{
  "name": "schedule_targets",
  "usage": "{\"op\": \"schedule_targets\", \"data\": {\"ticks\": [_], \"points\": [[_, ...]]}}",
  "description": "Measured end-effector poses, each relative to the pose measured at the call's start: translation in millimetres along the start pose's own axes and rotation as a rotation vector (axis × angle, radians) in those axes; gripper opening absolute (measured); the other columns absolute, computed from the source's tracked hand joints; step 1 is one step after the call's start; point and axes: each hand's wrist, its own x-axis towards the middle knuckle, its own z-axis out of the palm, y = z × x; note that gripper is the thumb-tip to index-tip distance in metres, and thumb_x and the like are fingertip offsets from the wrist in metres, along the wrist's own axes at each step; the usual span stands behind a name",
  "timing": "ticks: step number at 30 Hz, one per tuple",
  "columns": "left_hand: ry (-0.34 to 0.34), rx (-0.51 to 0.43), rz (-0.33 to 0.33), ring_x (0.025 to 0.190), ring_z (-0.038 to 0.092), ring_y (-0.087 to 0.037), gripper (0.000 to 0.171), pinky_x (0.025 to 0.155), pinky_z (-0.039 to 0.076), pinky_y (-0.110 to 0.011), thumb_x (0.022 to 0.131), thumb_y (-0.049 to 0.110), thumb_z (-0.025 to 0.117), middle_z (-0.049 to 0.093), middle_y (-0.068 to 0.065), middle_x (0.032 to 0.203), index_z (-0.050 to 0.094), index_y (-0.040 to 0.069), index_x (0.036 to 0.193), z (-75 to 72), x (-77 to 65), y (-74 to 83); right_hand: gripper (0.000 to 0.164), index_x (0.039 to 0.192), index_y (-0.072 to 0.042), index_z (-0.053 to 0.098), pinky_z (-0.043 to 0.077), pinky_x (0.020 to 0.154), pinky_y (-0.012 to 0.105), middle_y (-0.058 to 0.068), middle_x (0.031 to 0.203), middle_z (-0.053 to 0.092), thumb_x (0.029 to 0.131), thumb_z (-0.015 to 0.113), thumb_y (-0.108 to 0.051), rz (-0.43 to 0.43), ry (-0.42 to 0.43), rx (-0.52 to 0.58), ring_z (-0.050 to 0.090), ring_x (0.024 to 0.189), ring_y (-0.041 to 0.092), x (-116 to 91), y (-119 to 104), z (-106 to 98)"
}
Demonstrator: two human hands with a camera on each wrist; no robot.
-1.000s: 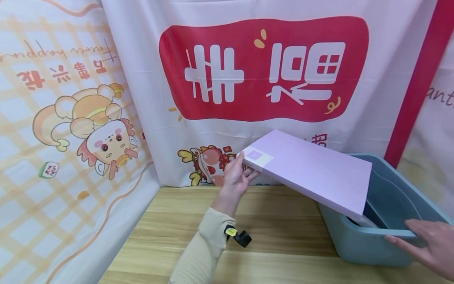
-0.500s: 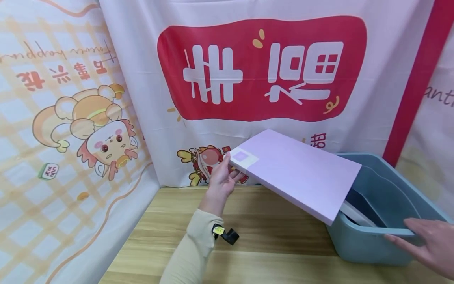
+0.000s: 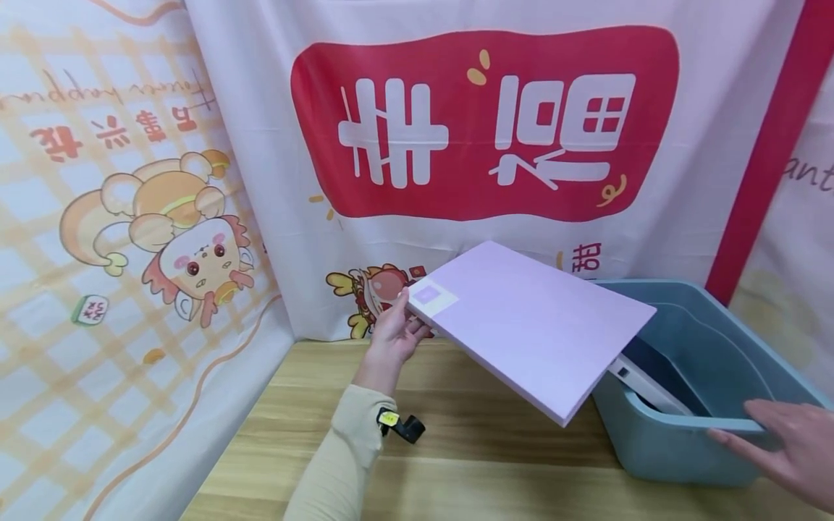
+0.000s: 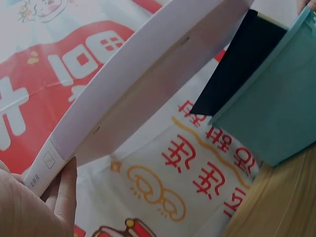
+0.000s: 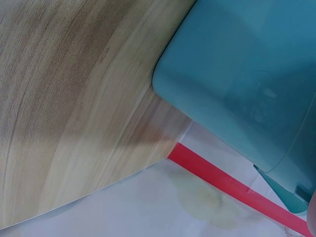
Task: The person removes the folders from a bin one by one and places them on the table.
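Observation:
My left hand (image 3: 389, 336) pinches a lilac file folder (image 3: 531, 325) at its left end, thumb by a white label. The folder is tilted in the air, its right corner just left of a blue-grey plastic bin (image 3: 684, 456). Seen from the left wrist, the folder (image 4: 123, 84) shows its underside with small metal fittings, and fingers (image 4: 68, 192) lie beneath the spine. My right hand (image 3: 791, 449) holds the bin's near rim at the right, thumb outside. In the right wrist view, only a sliver of that hand (image 5: 312, 215) shows beside the bin (image 5: 232, 64).
Inside the bin, a light grey flat-edged item (image 3: 654, 387) leans on the left rim, beside a dark panel (image 3: 658, 362). The bin stands on a wood-grain table (image 3: 508, 463). Printed cloth (image 3: 456, 18) hangs behind, with more cloth at left.
My left hand has moved left with the folder, drawing it away from over the bin and uncovering more of the grey item. The right hand and bin have stayed put.

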Motion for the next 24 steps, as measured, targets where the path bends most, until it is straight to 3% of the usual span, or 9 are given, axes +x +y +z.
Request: {"op": "schedule_targets", "data": {"ticks": [5,14,19,24], "points": [[0.014,0.032,-0.019,0.129,0.059,-0.036,0.048,0.11,0.047,-0.05,0.104,0.031,0.06,0.06,-0.02,0.14,0.053,0.004,0.143,-13.1,7.7,4.9,0.055,0.073,-0.016,0.054,0.048,0.056,0.036,-0.004,0.063,0.047,0.088,0.064,-0.067,-0.018,0.011,0.002,0.05,0.06,0.016,0,0,1],[0.013,0.124,-0.055,0.127,0.061,-0.033,0.042,0.107,0.05,-0.047,0.108,0.025,0.053,0.058,-0.022,0.142,0.053,0.002,0.144,-38.5,19.9,18.5,0.054,0.073,-0.016,0.054,0.046,0.055,0.034,-0.003,0.062,0.046,0.088,0.065,-0.066,-0.025,0.016,0.002,0.049,0.059,0.016,1,1,1],[0.011,0.2,-0.062,0.108,0.071,-0.025,0.04,0.098,0.056,-0.041,0.108,0.024,0.052,0.068,-0.017,0.126,0.054,0.003,0.142,-51.2,23.8,25.2,0.054,0.075,-0.015,0.057,0.05,0.057,0.037,-0.003,0.064,0.05,0.088,0.065,-0.067,-0.025,0.012,0.003,0.05,0.06,0.016,2,2,1],[-0.004,0.217,-0.076,0.094,0.074,-0.02,0.038,0.087,0.06,-0.035,0.108,0.025,0.053,0.075,-0.01,0.104,0.056,0.003,0.139,-59.2,26.3,28.4,0.055,0.075,-0.014,0.057,0.05,0.057,0.037,-0.003,0.064,0.051,0.088,0.065,-0.067,-0.024,0.021,0.005,0.051,0.06,0.017,1,2,2]]}}
